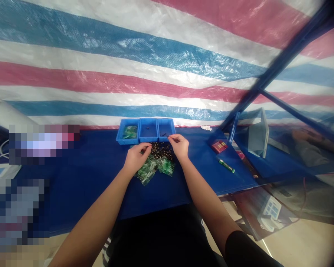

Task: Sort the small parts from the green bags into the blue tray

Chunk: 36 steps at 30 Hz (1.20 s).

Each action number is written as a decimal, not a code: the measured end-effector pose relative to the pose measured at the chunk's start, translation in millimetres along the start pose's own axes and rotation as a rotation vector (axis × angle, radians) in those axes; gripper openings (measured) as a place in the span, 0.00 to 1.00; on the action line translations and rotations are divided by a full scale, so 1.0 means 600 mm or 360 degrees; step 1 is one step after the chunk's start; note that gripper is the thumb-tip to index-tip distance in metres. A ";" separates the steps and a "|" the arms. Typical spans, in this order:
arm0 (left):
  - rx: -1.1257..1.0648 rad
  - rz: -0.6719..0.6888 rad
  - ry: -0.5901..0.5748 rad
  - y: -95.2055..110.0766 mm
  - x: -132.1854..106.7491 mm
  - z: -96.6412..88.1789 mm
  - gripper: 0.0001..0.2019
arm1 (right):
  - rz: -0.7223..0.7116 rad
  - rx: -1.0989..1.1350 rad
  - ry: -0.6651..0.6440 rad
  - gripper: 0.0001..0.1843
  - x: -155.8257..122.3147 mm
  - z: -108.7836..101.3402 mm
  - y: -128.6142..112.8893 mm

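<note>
A pile of small dark and brass-coloured screw-like parts lies on the blue table, in front of three blue bins. My left hand is closed in a pinch at the pile's left edge; whatever sits between its fingertips is too small to name. Over the front edge of the right bin, my right hand pinches thumb and finger together, and its hold is also unclear. A few dark slim pieces lie in that bin near the fingertips. Green-printed clear plastic packets rest just below the pile.
The left bin holds a green packet, and the middle bin one tiny piece. To the right are a red box and a green tube. A blue metal frame and striped sheeting stand behind.
</note>
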<state>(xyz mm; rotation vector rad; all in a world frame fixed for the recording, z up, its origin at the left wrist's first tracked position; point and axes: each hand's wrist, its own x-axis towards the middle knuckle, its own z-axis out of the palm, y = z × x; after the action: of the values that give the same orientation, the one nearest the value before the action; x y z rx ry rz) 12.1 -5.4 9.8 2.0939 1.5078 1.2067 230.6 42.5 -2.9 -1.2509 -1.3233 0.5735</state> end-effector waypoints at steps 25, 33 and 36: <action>-0.0025 -0.0020 -0.0005 -0.002 -0.001 0.004 0.14 | 0.1196 0.2230 -0.0283 0.20 0.003 -0.011 0.014; -0.0060 -0.0036 0.0020 0.002 -0.001 0.002 0.14 | 0.1214 0.2293 -0.0373 0.25 0.002 -0.019 0.017; -0.0063 -0.0043 0.0024 0.001 -0.002 0.002 0.14 | 0.1221 0.2359 -0.0429 0.25 0.004 -0.020 0.017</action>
<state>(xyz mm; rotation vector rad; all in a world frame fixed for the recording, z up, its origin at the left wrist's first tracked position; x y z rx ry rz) 13.7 -6.2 9.1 2.0372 1.5018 1.2352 245.3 43.5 -8.5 -0.3229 -0.2377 1.8527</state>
